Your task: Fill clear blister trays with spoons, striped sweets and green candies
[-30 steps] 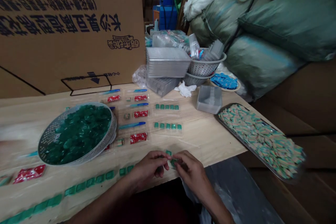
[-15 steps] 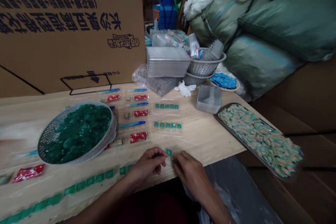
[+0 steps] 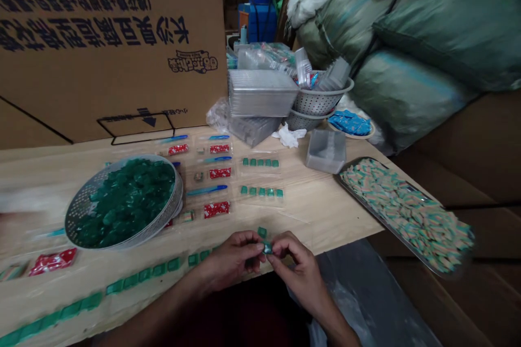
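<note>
**While left hand (image 3: 232,260) and right hand (image 3: 295,267) are pinching, a slip is looming**

Fingertips are closing on a small green packet (image 3: 267,248) over the table (image 3: 325,211); a loose grip could drop it onto the row of green packets (image 3: 142,274).

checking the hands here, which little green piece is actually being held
The green piece pinched between the left hand and right hand; the piece just above lies untouched on the wooden table.

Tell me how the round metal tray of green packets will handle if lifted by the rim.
The round metal tray probably feels light for its size: thin perforated sheet, small packets. Its rim looks stiff enough to grip. The green packets lie loose and heaped, so tilting would likely slide some off.
</note>
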`<state>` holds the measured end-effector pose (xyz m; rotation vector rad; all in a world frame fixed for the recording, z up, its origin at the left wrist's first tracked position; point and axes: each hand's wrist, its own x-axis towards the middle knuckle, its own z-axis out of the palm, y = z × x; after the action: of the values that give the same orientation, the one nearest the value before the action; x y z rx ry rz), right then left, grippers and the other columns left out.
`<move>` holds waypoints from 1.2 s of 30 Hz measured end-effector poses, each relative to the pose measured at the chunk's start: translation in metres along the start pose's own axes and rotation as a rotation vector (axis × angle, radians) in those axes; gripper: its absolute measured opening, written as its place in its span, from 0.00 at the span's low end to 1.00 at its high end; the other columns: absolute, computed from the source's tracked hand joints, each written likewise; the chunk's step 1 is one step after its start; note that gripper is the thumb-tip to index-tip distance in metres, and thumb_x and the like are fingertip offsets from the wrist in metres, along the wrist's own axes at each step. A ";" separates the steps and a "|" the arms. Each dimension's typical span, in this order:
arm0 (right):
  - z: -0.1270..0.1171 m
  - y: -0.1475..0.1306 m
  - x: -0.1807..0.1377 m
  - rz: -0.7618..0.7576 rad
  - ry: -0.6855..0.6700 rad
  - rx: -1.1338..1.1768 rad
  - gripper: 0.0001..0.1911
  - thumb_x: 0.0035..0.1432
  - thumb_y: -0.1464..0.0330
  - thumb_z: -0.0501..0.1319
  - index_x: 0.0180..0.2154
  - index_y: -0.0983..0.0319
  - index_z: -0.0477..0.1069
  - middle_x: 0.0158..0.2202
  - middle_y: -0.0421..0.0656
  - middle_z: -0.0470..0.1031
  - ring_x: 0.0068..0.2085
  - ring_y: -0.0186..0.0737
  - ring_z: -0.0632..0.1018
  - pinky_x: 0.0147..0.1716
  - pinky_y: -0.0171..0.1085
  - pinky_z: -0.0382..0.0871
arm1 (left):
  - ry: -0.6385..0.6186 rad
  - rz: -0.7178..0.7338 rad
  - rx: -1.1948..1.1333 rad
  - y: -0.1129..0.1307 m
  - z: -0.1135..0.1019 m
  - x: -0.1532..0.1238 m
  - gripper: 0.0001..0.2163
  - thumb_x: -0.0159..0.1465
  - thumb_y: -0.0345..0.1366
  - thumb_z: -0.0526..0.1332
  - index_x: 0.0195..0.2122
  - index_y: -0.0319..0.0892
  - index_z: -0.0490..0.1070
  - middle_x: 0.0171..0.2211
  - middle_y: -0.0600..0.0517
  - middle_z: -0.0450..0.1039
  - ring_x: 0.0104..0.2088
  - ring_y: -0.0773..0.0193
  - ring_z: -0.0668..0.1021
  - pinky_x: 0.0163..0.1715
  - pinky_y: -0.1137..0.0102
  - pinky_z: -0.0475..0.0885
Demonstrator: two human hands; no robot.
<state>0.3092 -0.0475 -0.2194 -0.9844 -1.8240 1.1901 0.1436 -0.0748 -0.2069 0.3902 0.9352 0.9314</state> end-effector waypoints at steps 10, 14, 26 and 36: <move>-0.024 0.022 -0.012 -0.148 -0.041 -0.274 0.04 0.59 0.71 0.58 0.37 0.58 0.70 0.36 0.44 0.75 0.39 0.41 0.75 0.38 0.39 0.67 | 0.101 -0.015 0.307 -0.013 -0.001 0.013 0.14 0.47 0.41 0.67 0.33 0.39 0.73 0.24 0.55 0.72 0.17 0.74 0.68 0.19 0.75 0.55; -0.030 0.038 0.005 -0.142 -0.030 -0.375 0.05 0.58 0.71 0.59 0.37 0.58 0.71 0.35 0.43 0.76 0.39 0.42 0.75 0.40 0.41 0.66 | 0.207 0.015 0.258 -0.009 -0.001 0.022 0.14 0.46 0.39 0.65 0.33 0.37 0.73 0.29 0.52 0.73 0.18 0.73 0.70 0.20 0.74 0.58; -0.022 0.038 0.014 -0.121 0.008 -0.397 0.01 0.57 0.70 0.60 0.33 0.59 0.68 0.34 0.42 0.75 0.38 0.42 0.73 0.39 0.40 0.63 | 0.205 0.005 0.315 -0.010 -0.002 0.023 0.13 0.47 0.40 0.63 0.31 0.38 0.73 0.33 0.51 0.74 0.17 0.73 0.70 0.19 0.74 0.56; -0.020 0.029 0.018 -0.246 -0.083 -0.493 0.05 0.58 0.74 0.58 0.36 0.60 0.69 0.38 0.44 0.73 0.40 0.44 0.72 0.41 0.42 0.62 | 0.101 -0.022 0.012 0.000 -0.005 0.014 0.21 0.50 0.51 0.64 0.35 0.37 0.72 0.28 0.50 0.74 0.22 0.68 0.73 0.24 0.73 0.61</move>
<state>0.3252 -0.0163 -0.2376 -0.9423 -2.2898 0.6514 0.1432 -0.0638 -0.2171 0.3449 1.0354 0.9324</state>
